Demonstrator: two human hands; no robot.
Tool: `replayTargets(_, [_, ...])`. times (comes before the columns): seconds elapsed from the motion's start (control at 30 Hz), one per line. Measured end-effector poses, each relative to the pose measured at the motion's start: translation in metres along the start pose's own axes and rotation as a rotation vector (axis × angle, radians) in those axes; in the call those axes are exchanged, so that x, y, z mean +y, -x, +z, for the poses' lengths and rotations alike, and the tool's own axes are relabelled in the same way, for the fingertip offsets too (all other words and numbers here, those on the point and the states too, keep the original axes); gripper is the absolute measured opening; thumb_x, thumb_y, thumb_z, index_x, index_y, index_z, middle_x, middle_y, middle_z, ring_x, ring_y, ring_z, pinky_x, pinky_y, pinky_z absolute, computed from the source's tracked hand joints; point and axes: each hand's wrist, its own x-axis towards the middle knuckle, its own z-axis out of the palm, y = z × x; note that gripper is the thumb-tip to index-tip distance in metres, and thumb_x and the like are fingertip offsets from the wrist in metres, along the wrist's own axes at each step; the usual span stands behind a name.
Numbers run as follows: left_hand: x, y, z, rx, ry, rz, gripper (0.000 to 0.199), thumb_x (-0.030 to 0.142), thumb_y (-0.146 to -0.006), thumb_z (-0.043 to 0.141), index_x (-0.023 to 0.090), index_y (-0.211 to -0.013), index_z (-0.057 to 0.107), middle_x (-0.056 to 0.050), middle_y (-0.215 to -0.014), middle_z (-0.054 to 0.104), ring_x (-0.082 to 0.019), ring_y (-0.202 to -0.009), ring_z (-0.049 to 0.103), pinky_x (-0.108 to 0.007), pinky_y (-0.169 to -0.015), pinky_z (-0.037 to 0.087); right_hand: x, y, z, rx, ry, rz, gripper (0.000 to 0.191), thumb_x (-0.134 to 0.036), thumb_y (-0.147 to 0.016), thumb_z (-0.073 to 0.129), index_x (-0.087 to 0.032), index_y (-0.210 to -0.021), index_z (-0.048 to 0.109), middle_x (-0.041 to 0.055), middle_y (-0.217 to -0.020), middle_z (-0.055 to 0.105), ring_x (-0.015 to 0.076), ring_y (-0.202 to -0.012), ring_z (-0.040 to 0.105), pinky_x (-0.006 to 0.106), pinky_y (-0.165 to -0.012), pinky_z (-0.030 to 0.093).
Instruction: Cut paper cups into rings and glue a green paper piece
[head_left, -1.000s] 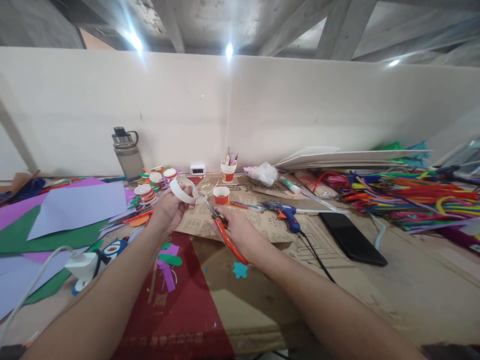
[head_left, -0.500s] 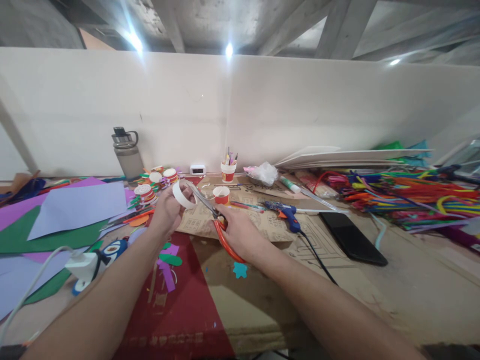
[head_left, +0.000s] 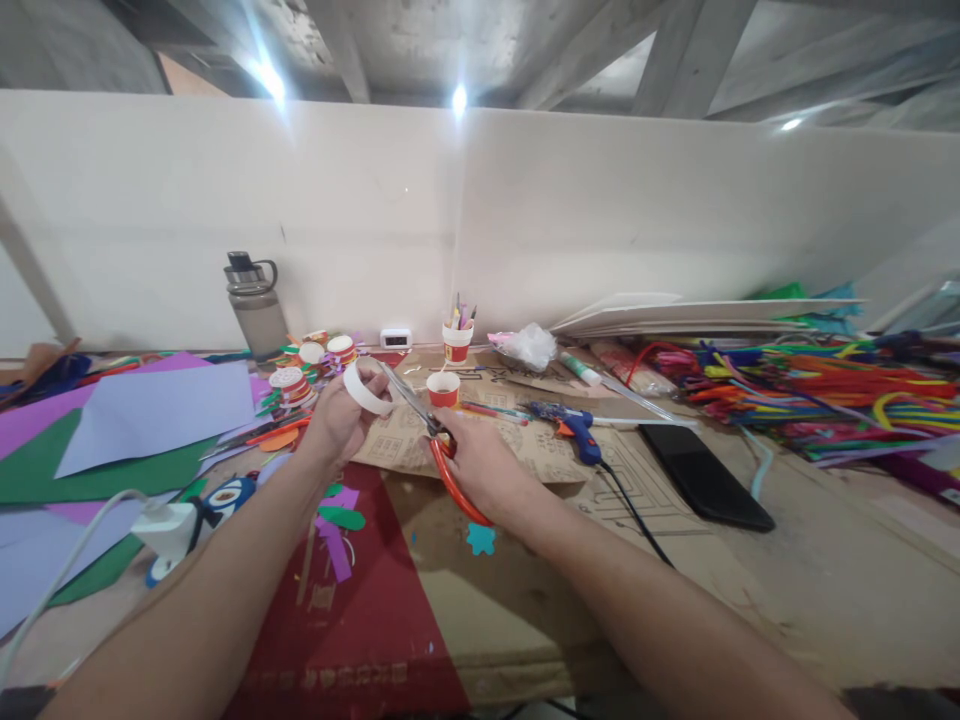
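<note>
Between the fingers of my left hand (head_left: 337, 415) is a white paper ring (head_left: 365, 391), held up above the table. My right hand (head_left: 480, 455) grips scissors (head_left: 450, 475) with orange-red handles. Their metal blades point up and left, with the tips close beside the ring; whether they touch it I cannot tell. Just beyond the blades a small red-and-white paper cup (head_left: 443, 389) stands on brown printed paper. Below my right hand lies a teal paper flower shape (head_left: 481, 539). Purple and green paper scraps (head_left: 335, 530) lie below my left hand.
A blue glue gun (head_left: 577, 432) and a black phone (head_left: 705, 476) lie to the right, before a heap of coloured pipe cleaners (head_left: 810, 385). Coloured paper sheets (head_left: 157, 415) and a white plug (head_left: 165, 530) are at left. A grey bottle (head_left: 255, 305) stands near the wall.
Very little differs. My left hand and the ring have shifted slightly, and the scissor blades sit at a slightly different angle beside it. Both hands keep their holds.
</note>
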Motion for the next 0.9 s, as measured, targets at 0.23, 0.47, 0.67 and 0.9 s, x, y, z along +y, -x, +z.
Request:
replayTargets(0.23, [0.002,-0.002,-0.004,-0.005,-0.036,-0.002,0.026,0.026,-0.061,0.08,0.015,-0.065,0.057,0.003,-0.057,0.052,-0.008,-0.046,0.049,-0.02,-0.04,0.038,0.0,0.0,-0.001,0.004,-0.019,0.001,0.032,-0.025,-0.089,0.053,-0.022,-0.12,0.062,0.0093,-0.092,0.071,0.0206,-0.08,0.062,0.026,-0.07,0.042])
replayTargets(0.47, [0.001,-0.008,-0.012,0.035,-0.057,0.165,0.022,0.028,-0.067,0.079,0.015,-0.068,0.062,0.001,-0.061,0.055,-0.009,-0.054,0.052,-0.019,-0.046,0.039,0.004,0.001,0.003,-0.001,-0.003,-0.041,0.028,-0.025,-0.09,0.049,-0.021,-0.115,0.062,0.0076,-0.09,0.07,0.0181,-0.076,0.061,0.025,-0.066,0.04])
replayTargets(0.67, [0.001,0.002,-0.004,-0.016,-0.019,0.074,0.025,0.028,-0.064,0.082,0.014,-0.068,0.061,0.001,-0.061,0.056,-0.008,-0.054,0.052,-0.019,-0.049,0.04,0.008,0.001,0.007,0.057,0.076,-0.072,0.037,-0.03,-0.091,0.049,-0.022,-0.127,0.055,0.0092,-0.098,0.069,0.021,-0.087,0.062,0.027,-0.073,0.04])
replayTargets(0.9, [0.002,0.005,0.004,-0.006,0.033,0.043,0.03,0.027,-0.058,0.086,0.014,-0.066,0.059,0.002,-0.063,0.055,-0.007,-0.056,0.051,-0.018,-0.052,0.043,0.007,-0.001,0.006,0.049,0.084,-0.052,0.033,-0.028,-0.091,0.048,-0.021,-0.122,0.057,0.0082,-0.094,0.069,0.0198,-0.082,0.061,0.026,-0.07,0.039])
